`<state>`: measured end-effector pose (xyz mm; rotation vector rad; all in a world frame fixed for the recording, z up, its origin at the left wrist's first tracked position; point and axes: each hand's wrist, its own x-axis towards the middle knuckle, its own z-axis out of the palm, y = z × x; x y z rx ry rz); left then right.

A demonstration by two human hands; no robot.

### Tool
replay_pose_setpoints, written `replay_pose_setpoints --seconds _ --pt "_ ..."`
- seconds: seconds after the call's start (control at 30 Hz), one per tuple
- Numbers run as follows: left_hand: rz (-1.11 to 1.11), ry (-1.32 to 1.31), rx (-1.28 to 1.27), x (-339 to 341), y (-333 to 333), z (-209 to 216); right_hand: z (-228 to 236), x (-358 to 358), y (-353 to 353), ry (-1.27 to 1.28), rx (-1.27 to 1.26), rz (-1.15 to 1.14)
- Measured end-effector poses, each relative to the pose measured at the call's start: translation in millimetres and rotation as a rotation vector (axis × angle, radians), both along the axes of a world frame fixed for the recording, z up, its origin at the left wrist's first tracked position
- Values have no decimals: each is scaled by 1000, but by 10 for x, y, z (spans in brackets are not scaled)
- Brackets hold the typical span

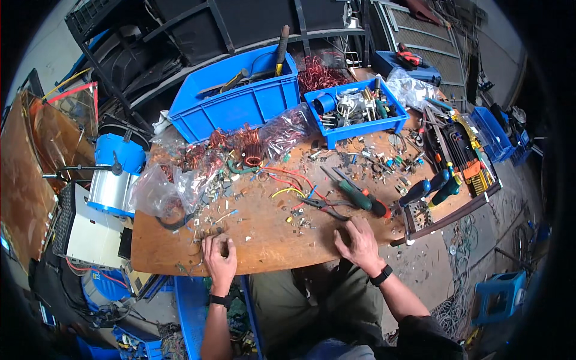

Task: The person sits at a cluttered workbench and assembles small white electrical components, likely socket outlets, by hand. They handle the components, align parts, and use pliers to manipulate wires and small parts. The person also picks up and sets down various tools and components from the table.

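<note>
My left hand (219, 257) rests on the near edge of the wooden table (282, 255), fingers bent and thumb apart, with nothing visible in it. Farther right, my right hand (361, 243) lies at the same edge, thumb spread from the fingers and also empty. Its fingertips come close to the handle ends of the pliers (327, 206); whether they touch, I cannot tell. Just beyond lie a green-handled screwdriver (355, 195) and a red-and-black handle (379, 209). Red and yellow wires (287, 191) run loose near the jaws of the pliers.
A large blue bin (240, 102) with tools and a smaller blue tray (360, 114) of metal parts stand at the back. Copper coils (252, 153) and a plastic bag (162, 189) lie left. Tools fill a rack (462, 156) at right. Small scraps litter the tabletop.
</note>
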<state>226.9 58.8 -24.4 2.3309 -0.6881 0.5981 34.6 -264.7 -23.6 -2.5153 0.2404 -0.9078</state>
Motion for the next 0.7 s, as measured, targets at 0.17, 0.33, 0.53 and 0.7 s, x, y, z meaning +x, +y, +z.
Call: replay_pose_setpoints --seconds 0.17,0.33,0.53,0.7 --pt "-105 -18 79 114 -270 435 -33 -15 -22 -11 8 6" --pt "-296 -133 197 547 -1130 622 -78 -33 -44 -23 18 9" --pt "-323 -177 385 1139 -2061 451 -3 -17 -42 -60 41 10" --pt "-205 -222 415 1289 -2442 197 -52 -21 -76 -44 37 22"
